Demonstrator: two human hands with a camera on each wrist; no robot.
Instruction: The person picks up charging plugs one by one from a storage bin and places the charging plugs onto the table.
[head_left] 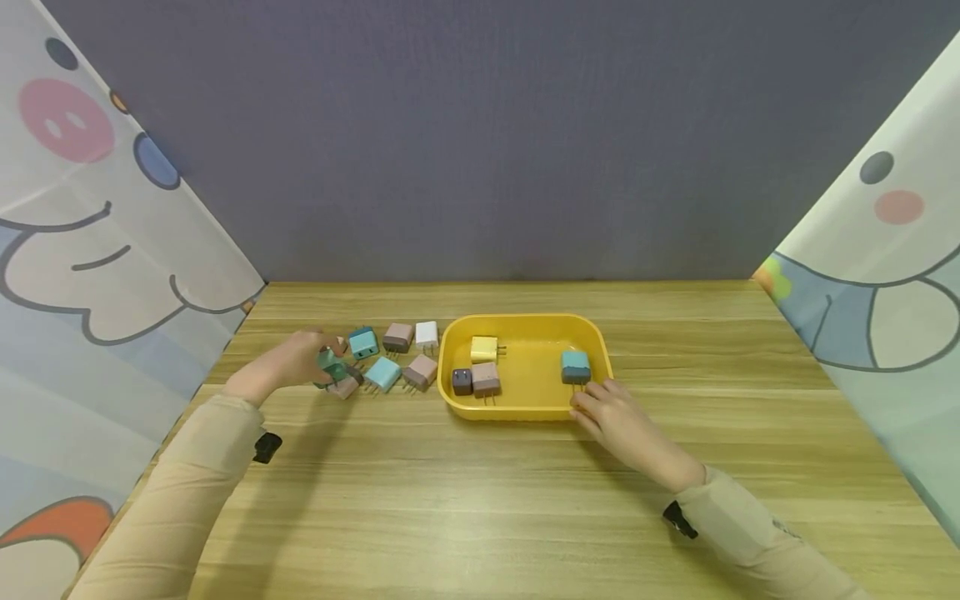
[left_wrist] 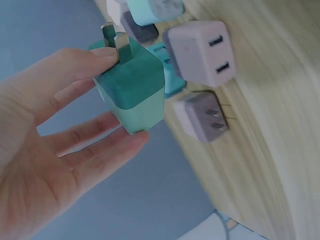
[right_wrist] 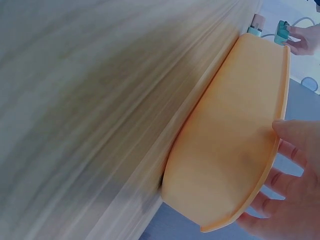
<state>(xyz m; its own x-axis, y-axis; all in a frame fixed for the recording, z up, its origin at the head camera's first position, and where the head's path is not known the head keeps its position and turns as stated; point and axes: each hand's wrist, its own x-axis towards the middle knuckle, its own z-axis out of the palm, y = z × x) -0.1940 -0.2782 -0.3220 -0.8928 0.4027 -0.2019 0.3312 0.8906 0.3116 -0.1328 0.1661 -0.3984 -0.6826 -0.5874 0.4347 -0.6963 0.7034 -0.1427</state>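
Observation:
My left hand [head_left: 298, 360] pinches a green plug charger [left_wrist: 137, 95] between thumb and fingertips, its two metal prongs pointing up in the left wrist view. It is held above a pinkish charger [head_left: 343, 388] at the left of the table. The thumb and fingers of my right hand [head_left: 621, 423] grip the near right rim of a yellow tray [head_left: 525, 414], thumb on the outer wall. Inside the tray, a blue charger [head_left: 576, 367] lies by those fingers. A yellow charger [head_left: 483, 348], a dark charger [head_left: 462, 382] and a pink-brown charger [head_left: 486, 378] sit at its left end.
Left of the tray lie several loose chargers, among them a light blue one [head_left: 382, 374], a pink one [head_left: 420, 372], a two-tone blue one [head_left: 363, 343] and a white one [head_left: 427, 334]. A grey wall [head_left: 495, 167] rises behind the wooden table [head_left: 465, 517]; patterned curtains hang at both sides.

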